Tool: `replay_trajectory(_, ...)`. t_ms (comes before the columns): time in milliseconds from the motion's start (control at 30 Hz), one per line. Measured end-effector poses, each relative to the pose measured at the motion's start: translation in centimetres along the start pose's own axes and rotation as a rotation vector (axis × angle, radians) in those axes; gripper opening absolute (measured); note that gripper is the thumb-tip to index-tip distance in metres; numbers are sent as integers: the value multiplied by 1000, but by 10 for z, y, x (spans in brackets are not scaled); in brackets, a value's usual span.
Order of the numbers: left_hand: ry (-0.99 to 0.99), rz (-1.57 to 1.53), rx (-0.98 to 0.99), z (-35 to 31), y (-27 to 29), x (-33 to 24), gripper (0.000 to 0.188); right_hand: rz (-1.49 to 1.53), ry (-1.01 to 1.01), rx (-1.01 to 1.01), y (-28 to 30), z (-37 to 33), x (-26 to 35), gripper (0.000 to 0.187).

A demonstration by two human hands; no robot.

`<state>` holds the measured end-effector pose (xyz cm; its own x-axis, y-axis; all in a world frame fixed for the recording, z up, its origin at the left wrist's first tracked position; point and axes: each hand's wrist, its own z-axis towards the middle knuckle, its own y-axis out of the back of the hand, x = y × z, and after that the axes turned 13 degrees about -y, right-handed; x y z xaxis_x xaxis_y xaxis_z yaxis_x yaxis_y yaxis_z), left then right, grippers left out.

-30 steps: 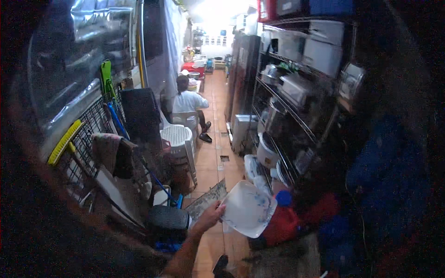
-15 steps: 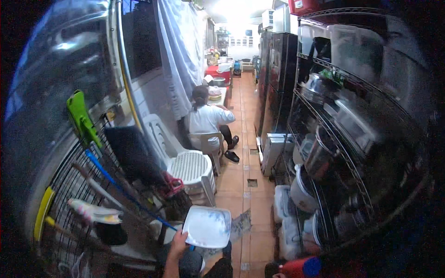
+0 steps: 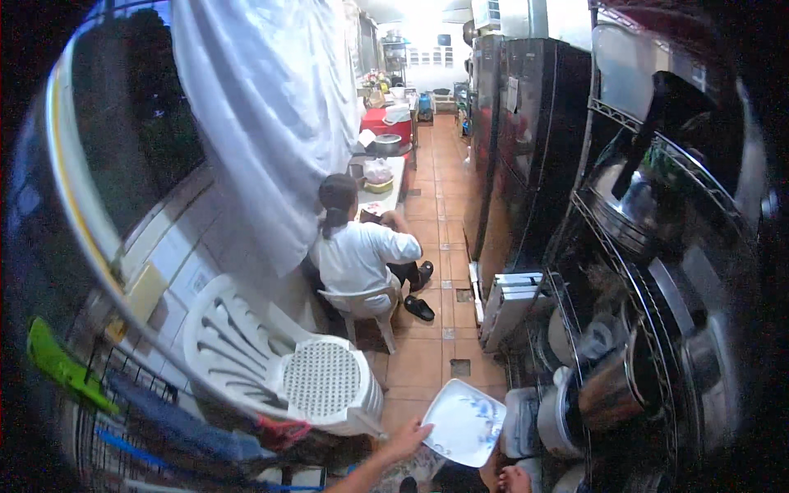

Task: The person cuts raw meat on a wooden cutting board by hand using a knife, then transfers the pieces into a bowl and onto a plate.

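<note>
Left hand [image 3: 408, 437] grips a white square plate [image 3: 464, 421] by its edge, low above tiled floor [image 3: 427, 361] – likely stiff, breakable, slick; right hand [image 3: 514, 477] barely visible – grip unclear

Bare forearm [image 3: 362, 476], no sleeve

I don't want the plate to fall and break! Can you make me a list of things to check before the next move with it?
1. Left hand grips the plate at its edge: ok.
2. Right hand helps hold it: not ok, it sits below the plate.
3. Plate level: not ok, it tilts.
4. Plate empty of food: ok, only a blue pattern shows.
5. White chair apart from the plate: ok.
6. Seated person far away: ok.
</note>
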<state>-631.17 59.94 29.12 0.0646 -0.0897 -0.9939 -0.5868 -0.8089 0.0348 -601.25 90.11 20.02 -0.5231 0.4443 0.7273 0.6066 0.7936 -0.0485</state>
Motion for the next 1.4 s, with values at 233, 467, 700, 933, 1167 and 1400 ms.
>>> replay_trajectory(233, -59, -160, 66, 544, 4, 3, 39, 58, 28, 352, -58, 406, 354, 46)
replay_trajectory(467, -8, -336, -85, 1021, 84, -158, 41, -120, 109, 96, -229, 753, 870, 38)
replay_trajectory(700, -189, -676, -234, 1403, 282, -202, 23, -42, 185, 251, -448, 1076, 1237, 38)
replay_trajectory(933, -127, -540, -193, 1764, 462, -110, 21, -53, 276, 273, -686, 1409, 1479, 44)
replay_trajectory(1167, -83, -278, -276, 2116, 650, -219, 30, -37, 276, 266, -844, 1665, 1779, 51)
replay_trajectory(1400, -128, -76, -535, 2432, 789, -231, 28, -69, 285, 318, -1002, 1971, 2020, 55)
